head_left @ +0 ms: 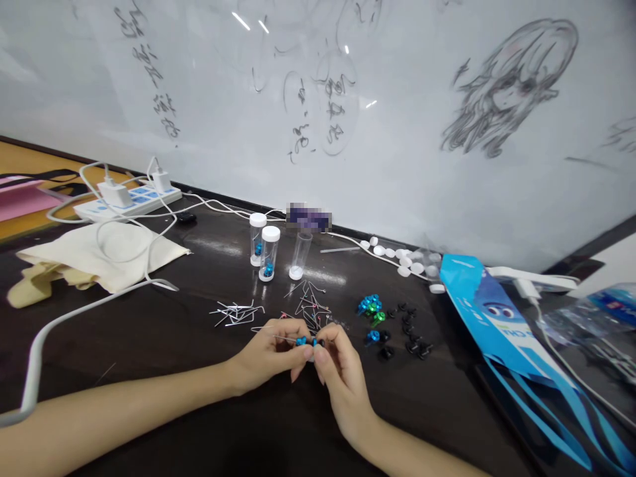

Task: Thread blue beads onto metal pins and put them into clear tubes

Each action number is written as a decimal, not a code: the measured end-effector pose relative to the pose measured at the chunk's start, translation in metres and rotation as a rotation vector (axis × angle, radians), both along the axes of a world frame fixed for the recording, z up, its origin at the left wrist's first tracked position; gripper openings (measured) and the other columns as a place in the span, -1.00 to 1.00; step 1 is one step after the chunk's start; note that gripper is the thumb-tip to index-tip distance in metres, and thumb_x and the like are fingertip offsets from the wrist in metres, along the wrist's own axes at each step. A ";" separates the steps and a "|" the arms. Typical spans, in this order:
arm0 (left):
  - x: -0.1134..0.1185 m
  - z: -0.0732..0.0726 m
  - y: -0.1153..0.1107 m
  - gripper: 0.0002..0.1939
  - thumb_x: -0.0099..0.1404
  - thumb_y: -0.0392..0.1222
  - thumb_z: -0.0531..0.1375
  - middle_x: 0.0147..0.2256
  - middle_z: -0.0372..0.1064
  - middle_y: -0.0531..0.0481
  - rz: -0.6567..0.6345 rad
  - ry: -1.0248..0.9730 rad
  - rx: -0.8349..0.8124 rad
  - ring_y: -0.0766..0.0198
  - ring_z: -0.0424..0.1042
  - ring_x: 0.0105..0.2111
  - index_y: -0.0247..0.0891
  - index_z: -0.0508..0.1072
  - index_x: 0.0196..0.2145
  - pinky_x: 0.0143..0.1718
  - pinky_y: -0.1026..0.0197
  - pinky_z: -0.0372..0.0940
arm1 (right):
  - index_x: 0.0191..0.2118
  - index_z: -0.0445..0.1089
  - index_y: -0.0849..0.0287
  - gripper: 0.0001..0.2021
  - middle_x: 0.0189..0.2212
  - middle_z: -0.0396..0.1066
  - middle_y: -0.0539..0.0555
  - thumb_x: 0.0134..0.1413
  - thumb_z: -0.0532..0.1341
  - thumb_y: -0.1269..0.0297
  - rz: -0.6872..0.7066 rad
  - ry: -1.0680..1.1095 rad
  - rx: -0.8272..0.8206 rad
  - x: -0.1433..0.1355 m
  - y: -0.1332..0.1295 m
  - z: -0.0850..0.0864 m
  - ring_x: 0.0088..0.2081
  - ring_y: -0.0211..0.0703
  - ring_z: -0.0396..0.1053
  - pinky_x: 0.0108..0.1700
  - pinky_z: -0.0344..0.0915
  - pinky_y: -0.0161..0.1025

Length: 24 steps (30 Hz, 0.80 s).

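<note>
My left hand point(278, 348) pinches a small blue metal piece point(301, 341), from which a thin metal pin points left. Against it, my right hand point(342, 371) grips a small blue piece with a black end point(318, 342) between thumb and fingers. The two pieces nearly meet at the fingertips; whether they touch I cannot tell. Just beyond the hands lie a tangle of thin wire pins point(312, 306) and a heap of bent metal hex keys point(237, 313). To the right are blue pieces point(370, 303), green pieces point(378, 318) and several black pieces point(410, 324).
Two white-capped clear tubes point(269, 255) holding blue pieces stand beside an uncapped clear tube point(301, 255). White caps point(405, 262) lie near the whiteboard point(397, 132). A cloth bag point(104, 252), power strip point(129, 204) and cable point(37, 351) occupy the left; a blue bag point(501, 318) lies right.
</note>
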<state>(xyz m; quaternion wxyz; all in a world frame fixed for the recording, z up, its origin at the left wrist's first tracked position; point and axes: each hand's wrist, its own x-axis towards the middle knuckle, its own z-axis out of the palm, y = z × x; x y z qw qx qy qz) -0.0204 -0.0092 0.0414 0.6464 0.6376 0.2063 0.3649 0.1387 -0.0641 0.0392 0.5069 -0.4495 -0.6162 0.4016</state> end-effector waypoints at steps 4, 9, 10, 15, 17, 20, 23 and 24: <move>-0.001 0.002 -0.001 -0.71 0.26 -0.04 0.22 -0.69 0.27 0.12 0.007 0.032 0.033 0.37 0.22 -0.64 -0.30 0.35 -0.48 -0.51 0.31 0.10 | -0.45 0.20 0.15 -0.67 -0.56 0.09 -0.09 0.32 0.05 0.09 0.030 -0.020 -0.007 0.000 0.002 0.000 -0.54 -0.30 0.05 -0.47 0.03 -0.31; -0.001 0.002 -0.004 -0.72 0.26 -0.06 0.22 -0.67 0.30 0.10 -0.008 0.071 0.074 0.37 0.24 -0.62 -0.30 0.34 -0.48 -0.47 0.29 0.12 | -0.61 0.11 0.15 -0.51 -0.64 0.08 -0.07 0.35 -0.04 0.06 0.052 -0.057 0.003 0.000 0.001 0.001 -0.56 -0.29 0.07 -0.49 0.02 -0.30; -0.001 0.002 -0.004 -0.72 0.26 -0.06 0.22 -0.67 0.29 0.11 -0.002 0.069 0.068 0.38 0.24 -0.63 -0.30 0.34 -0.48 -0.48 0.29 0.11 | -0.59 0.13 0.16 -0.53 -0.64 0.08 -0.08 0.34 -0.02 0.06 0.043 -0.056 0.005 0.000 0.001 0.002 -0.56 -0.29 0.07 -0.49 0.02 -0.30; 0.000 0.002 -0.002 -0.70 0.26 -0.03 0.22 -0.69 0.26 0.14 0.020 0.036 0.024 0.38 0.22 -0.65 -0.30 0.35 -0.47 -0.53 0.31 0.09 | -0.41 0.23 0.15 -0.71 -0.57 0.10 -0.10 0.30 0.09 0.11 0.022 -0.006 0.009 0.000 0.001 0.003 -0.55 -0.30 0.04 -0.49 0.04 -0.32; 0.000 0.003 -0.003 -0.70 0.25 -0.02 0.22 -0.69 0.27 0.13 0.005 0.045 0.032 0.38 0.23 -0.65 -0.30 0.35 -0.48 -0.52 0.30 0.11 | -0.49 0.19 0.15 -0.63 -0.58 0.09 -0.09 0.31 0.05 0.08 0.029 -0.024 0.011 0.000 0.001 0.002 -0.55 -0.29 0.05 -0.49 0.03 -0.31; 0.000 0.004 -0.004 -0.70 0.25 -0.03 0.23 -0.67 0.29 0.10 -0.007 0.067 0.068 0.37 0.26 -0.63 -0.31 0.36 -0.49 -0.50 0.29 0.14 | -0.60 0.11 0.15 -0.52 -0.63 0.07 -0.07 0.34 -0.03 0.05 0.051 -0.044 -0.005 0.000 0.002 -0.001 -0.56 -0.28 0.06 -0.50 0.01 -0.30; -0.001 0.005 -0.004 -0.69 0.24 -0.02 0.24 -0.68 0.28 0.11 0.004 0.054 0.052 0.37 0.25 -0.63 -0.30 0.35 -0.50 -0.51 0.29 0.13 | -0.51 0.18 0.15 -0.59 -0.62 0.06 -0.10 0.33 0.00 0.04 0.039 -0.002 -0.029 0.000 0.001 -0.002 -0.57 -0.29 0.03 -0.51 -0.01 -0.30; -0.001 0.006 -0.004 -0.69 0.24 -0.02 0.24 -0.69 0.27 0.11 0.005 0.045 0.032 0.37 0.24 -0.64 -0.30 0.35 -0.49 -0.52 0.30 0.12 | -0.44 0.21 0.15 -0.64 -0.61 0.05 -0.12 0.32 0.02 0.03 0.032 0.034 -0.035 0.000 0.000 -0.002 -0.59 -0.30 0.01 -0.52 -0.02 -0.31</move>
